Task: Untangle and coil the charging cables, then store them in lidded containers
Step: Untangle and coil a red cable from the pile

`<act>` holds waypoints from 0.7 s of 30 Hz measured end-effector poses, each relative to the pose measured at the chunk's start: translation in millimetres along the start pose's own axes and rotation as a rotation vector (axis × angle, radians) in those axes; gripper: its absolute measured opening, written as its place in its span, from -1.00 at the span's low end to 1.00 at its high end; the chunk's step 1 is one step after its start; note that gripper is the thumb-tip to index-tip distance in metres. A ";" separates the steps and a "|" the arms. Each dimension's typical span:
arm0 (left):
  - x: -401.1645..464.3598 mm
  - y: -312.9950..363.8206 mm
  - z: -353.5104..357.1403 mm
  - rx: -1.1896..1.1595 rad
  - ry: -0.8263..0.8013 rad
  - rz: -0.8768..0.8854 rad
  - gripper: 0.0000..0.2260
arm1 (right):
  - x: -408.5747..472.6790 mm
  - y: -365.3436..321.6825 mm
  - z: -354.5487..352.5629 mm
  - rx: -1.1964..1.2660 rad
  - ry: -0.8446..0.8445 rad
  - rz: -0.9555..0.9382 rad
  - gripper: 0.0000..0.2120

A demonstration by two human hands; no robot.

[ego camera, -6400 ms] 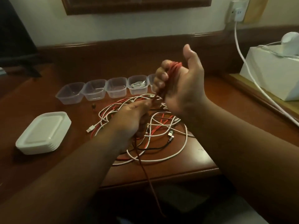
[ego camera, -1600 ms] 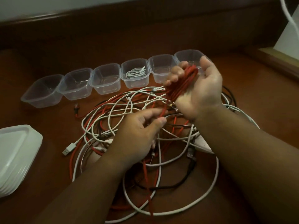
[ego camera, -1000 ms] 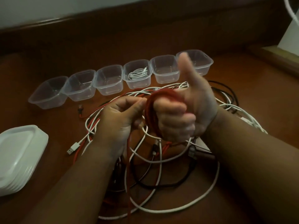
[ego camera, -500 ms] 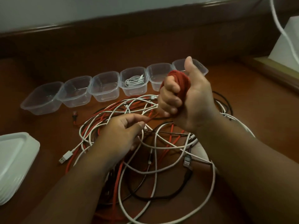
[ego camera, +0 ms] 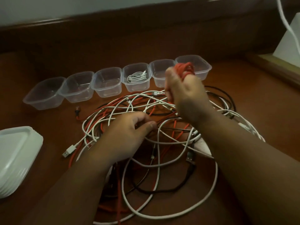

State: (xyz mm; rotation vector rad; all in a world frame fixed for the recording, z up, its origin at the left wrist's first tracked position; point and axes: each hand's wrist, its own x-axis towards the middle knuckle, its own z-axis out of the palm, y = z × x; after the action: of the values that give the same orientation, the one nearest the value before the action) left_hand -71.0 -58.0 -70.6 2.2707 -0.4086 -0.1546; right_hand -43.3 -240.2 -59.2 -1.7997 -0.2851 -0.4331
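soft, light red cable [ego camera: 185, 69], likely springy: right hand [ego camera: 186, 95] clenched round coil; left hand [ego camera: 128, 135] pinching a strand. best gripped across the loops.

brown wooden desk [ego camera: 243, 98], white box [ego camera: 292, 44] at right, pale wall [ego camera: 81, 7]

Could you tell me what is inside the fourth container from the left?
A coiled white cable lies inside that container. Nothing covers it; the containers to its left look empty, while the right hand hides part of the next one.
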 end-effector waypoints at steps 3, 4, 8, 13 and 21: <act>-0.9 -3.8 -6.6 -0.056 0.151 0.057 -0.85 | -4.6 -4.8 5.0 -0.391 -0.178 -0.031 -0.24; -2.1 -3.3 -7.8 -0.085 0.210 0.092 -0.84 | -6.4 -9.0 6.2 -0.418 -0.236 -0.001 -0.25; -3.6 -1.3 -9.5 -0.234 0.365 0.191 -0.75 | -11.8 -22.8 10.5 -0.203 -0.625 0.303 -0.29; -0.7 -0.1 -5.7 -0.499 0.300 0.140 -0.71 | -6.7 -19.9 1.3 0.610 -0.952 0.660 -0.26; 5.8 6.8 6.9 -0.764 0.248 -0.041 -0.83 | -12.9 -20.7 13.8 1.379 -0.636 0.534 -0.27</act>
State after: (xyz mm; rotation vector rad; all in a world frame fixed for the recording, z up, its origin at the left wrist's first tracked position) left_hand -68.9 -69.1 -70.0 1.5190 -0.1312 -0.0354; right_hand -61.5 -220.9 -49.9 -0.5237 -0.3802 0.6393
